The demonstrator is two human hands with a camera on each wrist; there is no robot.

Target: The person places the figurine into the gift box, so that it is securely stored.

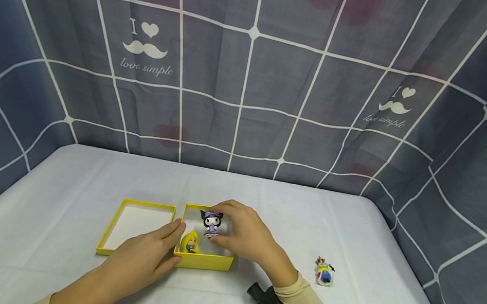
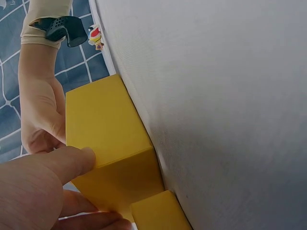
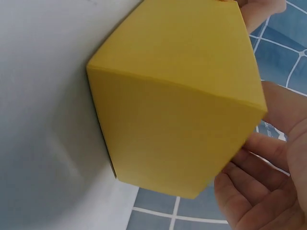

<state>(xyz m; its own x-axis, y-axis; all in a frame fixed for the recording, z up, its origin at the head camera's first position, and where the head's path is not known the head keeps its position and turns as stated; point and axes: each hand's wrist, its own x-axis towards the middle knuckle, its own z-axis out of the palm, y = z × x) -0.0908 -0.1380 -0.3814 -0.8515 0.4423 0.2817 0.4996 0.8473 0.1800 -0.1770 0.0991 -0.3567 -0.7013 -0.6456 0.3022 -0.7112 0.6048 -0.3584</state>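
Note:
A small figurine with black ears and a purple outfit [image 1: 212, 224] is inside an open yellow box [image 1: 204, 262]. My right hand [image 1: 248, 236] reaches over the box's right side and holds this figurine between fingers and thumb. A yellow-haired figurine [image 1: 190, 242] lies in the box's near left corner. At the box's left front corner, my left hand [image 1: 140, 257] grips the walls, its thumb on the front face [image 2: 110, 122] and its fingers along the left side. In the right wrist view, the box walls [image 3: 177, 124] hide the right fingertips and the figurine.
A shallow yellow-rimmed lid [image 1: 108, 229] lies left of the box, white inside. Another small figurine in red, yellow and blue [image 1: 324, 272] lies on the white tablecloth [image 1: 292, 205] to the right. A dark checked curtain [image 1: 217, 75] encloses the table's back and sides.

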